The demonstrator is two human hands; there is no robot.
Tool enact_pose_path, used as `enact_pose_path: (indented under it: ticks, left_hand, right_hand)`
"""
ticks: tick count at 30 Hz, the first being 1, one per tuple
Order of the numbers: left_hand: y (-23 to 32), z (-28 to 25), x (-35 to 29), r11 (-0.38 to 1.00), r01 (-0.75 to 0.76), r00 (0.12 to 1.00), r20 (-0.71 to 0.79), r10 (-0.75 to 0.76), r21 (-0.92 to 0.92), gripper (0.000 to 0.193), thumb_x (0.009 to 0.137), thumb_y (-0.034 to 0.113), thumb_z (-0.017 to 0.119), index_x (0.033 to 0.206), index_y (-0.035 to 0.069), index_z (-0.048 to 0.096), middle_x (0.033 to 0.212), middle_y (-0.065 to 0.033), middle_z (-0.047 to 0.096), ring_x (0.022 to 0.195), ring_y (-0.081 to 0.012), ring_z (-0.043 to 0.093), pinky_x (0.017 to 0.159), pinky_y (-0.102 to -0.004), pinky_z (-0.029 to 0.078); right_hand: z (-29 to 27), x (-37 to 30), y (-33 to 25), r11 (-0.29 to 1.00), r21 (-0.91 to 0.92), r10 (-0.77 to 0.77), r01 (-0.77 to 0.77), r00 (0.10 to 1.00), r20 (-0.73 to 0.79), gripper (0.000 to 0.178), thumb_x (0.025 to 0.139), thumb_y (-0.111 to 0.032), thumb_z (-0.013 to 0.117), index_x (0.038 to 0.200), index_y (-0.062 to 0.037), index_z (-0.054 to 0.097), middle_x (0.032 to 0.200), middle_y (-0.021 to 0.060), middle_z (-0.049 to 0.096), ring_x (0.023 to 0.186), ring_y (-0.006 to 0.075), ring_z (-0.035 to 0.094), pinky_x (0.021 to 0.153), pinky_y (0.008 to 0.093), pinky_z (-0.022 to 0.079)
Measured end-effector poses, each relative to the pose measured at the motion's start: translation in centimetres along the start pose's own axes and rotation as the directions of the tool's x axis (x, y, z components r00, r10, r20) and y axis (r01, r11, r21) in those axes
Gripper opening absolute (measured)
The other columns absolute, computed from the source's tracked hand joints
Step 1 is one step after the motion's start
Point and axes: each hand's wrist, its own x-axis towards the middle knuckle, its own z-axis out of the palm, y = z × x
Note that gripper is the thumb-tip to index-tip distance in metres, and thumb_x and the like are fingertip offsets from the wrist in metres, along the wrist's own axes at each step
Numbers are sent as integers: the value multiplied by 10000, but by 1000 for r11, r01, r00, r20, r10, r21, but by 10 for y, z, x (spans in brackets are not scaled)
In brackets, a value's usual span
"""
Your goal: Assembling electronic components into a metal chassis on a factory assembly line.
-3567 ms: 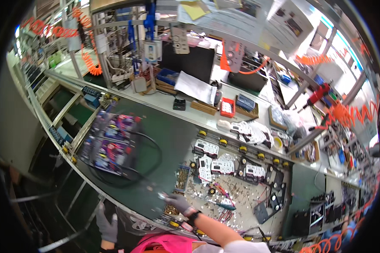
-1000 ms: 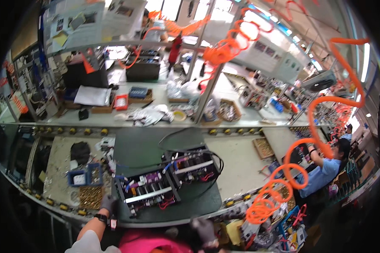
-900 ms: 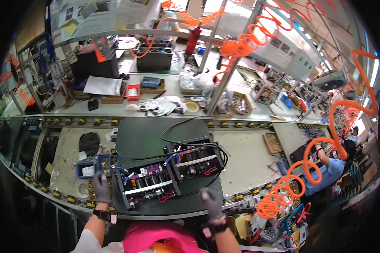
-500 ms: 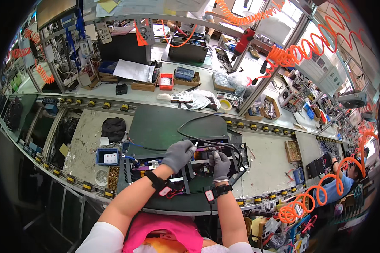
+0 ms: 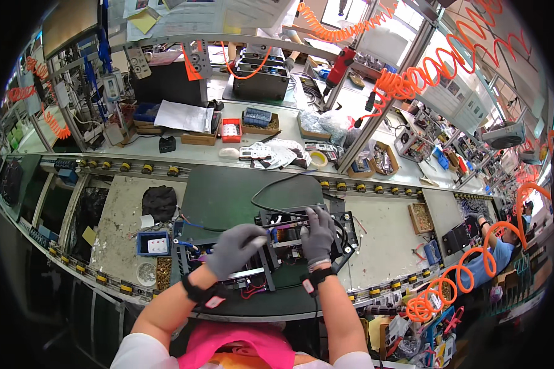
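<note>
A black metal chassis (image 5: 269,284) with circuit parts and coloured wires lies in front of me on a dark green board (image 5: 218,190). My left hand (image 5: 235,249), in a grey glove, is raised over its left-middle part. The thumb and fingers are drawn together, and what they hold, if anything, is hidden. My right hand (image 5: 317,238), also gloved, is over the right part of the chassis. Its fingers are bent over a thick black cable (image 5: 256,198), which loops from behind the chassis; the grip itself is partly covered. Black straps circle both wrists.
Left of the chassis stand a blue bin (image 5: 143,245) with white parts and a screw tray (image 5: 164,270). A black cloth (image 5: 159,204) lies beyond. White gloves (image 5: 280,152) and tape (image 5: 318,160) rest on the back bench. At right, a co-worker (image 5: 489,264) sits behind orange coiled hoses (image 5: 461,277).
My left hand has drawn back left and nearer to me from the middle of the chassis. My right fingers have moved farther forward onto the cable. The whole view has shifted slightly.
</note>
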Motion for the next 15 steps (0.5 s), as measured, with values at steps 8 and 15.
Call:
enact_pose_path:
  ticks: [8, 15]
  left_hand:
    - [-35, -112, -71, 971, 173, 933, -344, -107, 167, 189, 859, 118, 632, 1011, 9, 608, 893, -68, 624, 789, -120, 593, 717, -267, 489]
    - [-104, -145, -114, 939, 316, 909, -326, -259, 135, 232, 865, 148, 642, 1047, 13, 591, 919, -53, 613, 815, -115, 582, 745, -260, 484]
  right_hand:
    - [1, -2, 23, 945, -233, -133, 230, 920, 369, 374, 752, -242, 678, 1096, -135, 577, 943, 90, 582, 951, 308, 536, 876, 451, 396]
    - [-116, -178, 35, 987, 1, -154, 158, 963, 219, 280, 729, -163, 680, 974, -100, 562, 892, 99, 595, 840, 323, 549, 759, 453, 405]
